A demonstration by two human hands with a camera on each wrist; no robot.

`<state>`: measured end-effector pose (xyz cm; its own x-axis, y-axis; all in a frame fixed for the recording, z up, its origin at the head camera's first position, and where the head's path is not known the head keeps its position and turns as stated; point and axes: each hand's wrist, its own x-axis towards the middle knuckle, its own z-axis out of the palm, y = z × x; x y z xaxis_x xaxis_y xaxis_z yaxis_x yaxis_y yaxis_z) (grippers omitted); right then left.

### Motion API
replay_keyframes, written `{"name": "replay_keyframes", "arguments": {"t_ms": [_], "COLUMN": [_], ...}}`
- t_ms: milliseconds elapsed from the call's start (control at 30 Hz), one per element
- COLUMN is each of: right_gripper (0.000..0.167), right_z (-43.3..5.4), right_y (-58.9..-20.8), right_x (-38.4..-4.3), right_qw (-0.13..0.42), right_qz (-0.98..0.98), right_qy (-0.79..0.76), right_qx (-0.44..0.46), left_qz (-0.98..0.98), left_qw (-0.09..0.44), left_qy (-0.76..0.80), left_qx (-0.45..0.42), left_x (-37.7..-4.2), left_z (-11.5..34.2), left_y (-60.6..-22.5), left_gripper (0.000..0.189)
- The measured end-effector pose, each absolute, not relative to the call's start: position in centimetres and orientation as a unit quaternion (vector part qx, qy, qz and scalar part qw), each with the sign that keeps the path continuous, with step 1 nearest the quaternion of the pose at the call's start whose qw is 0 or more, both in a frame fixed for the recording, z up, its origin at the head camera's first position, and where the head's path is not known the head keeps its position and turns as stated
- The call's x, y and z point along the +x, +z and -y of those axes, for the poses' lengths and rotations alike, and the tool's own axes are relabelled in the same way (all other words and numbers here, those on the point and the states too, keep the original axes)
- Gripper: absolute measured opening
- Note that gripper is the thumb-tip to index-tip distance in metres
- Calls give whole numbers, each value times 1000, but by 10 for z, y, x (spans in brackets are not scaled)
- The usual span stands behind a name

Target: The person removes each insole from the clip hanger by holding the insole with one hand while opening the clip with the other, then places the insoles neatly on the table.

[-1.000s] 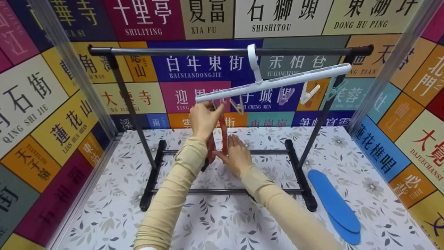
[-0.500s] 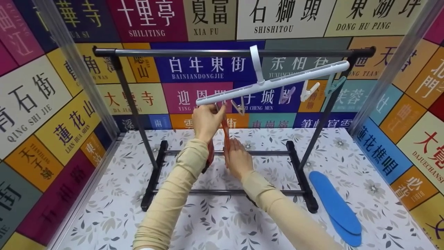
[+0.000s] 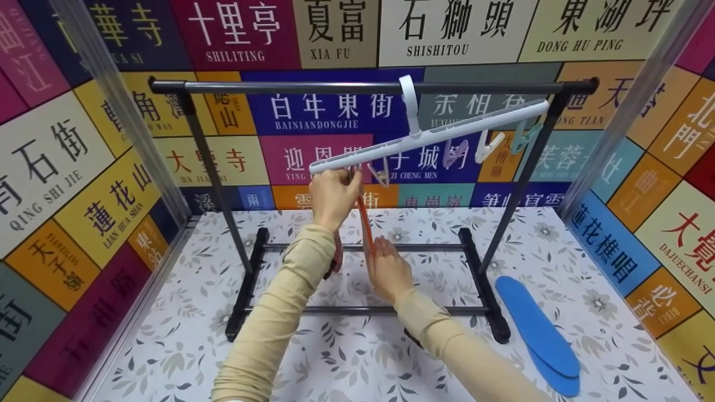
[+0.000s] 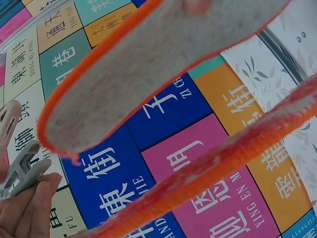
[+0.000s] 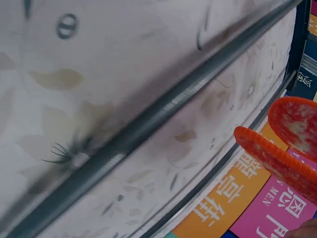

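Observation:
A white hanger (image 3: 458, 129) hooks over the black rail, tilted with its left end low. Under that end my left hand (image 3: 334, 195) pinches a grey clip (image 4: 24, 166). Two fluffy red insoles with orange stitched edges and grey undersides hang below. One insole (image 3: 366, 223) stands edge-on to the head camera; my right hand (image 3: 391, 269) holds its lower part, fingers along one face and a fingertip on the grey face in the left wrist view. The other insole (image 4: 218, 163) is mostly hidden behind my left forearm in the head view.
Along the hanger dangle a beige clip (image 3: 382, 173), a lilac clip (image 3: 455, 153), a white clip (image 3: 487, 148) and a teal clip (image 3: 525, 138). The black rack (image 3: 223, 184) stands on a floral tabletop. Blue insoles (image 3: 536, 329) lie overlapped at right.
My right hand has shifted slightly down and right with its insole, which now shows more edge-on. The hanger's right end has swung a little left. My left hand stays under the hanger.

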<state>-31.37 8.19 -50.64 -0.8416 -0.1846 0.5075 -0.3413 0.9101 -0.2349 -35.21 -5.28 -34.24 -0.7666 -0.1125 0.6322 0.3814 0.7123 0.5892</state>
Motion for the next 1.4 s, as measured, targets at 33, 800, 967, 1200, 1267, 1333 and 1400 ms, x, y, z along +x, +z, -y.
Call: {"name": "replay_keyframes", "arguments": {"t_ms": [33, 800, 967, 1200, 1267, 1333, 1400], "right_gripper": [44, 42, 42, 43, 42, 41, 41], "right_z": [-84, -141, -146, -155, -157, -159, -162], "right_y": [-508, -510, -510, -509, -508, -507, -506], "right_x": [-312, -273, -269, -265, -266, -267, -267], "right_qw": [242, 285, 287, 274, 279, 282, 279], "right_qz": [947, 934, 932, 936, 934, 931, 930], "right_qy": [162, 168, 170, 187, 193, 202, 212], "right_qx": [138, 136, 138, 115, 113, 111, 109], "left_qz": [863, 881, 887, 903, 903, 899, 892], "left_qw": [334, 286, 267, 259, 260, 260, 263], "left_qy": [-371, -373, -374, -340, -339, -348, -363], "left_qx": [-79, -52, -43, -46, -51, -56, -59], "left_x": [-352, -347, -343, -335, -330, -326, -320], "left_z": [53, 64, 64, 69, 70, 72, 74], "left_y": [-342, -340, -342, -345, -344, -344, -344], "left_gripper": [38, 36, 35, 50, 52, 53, 52]}}
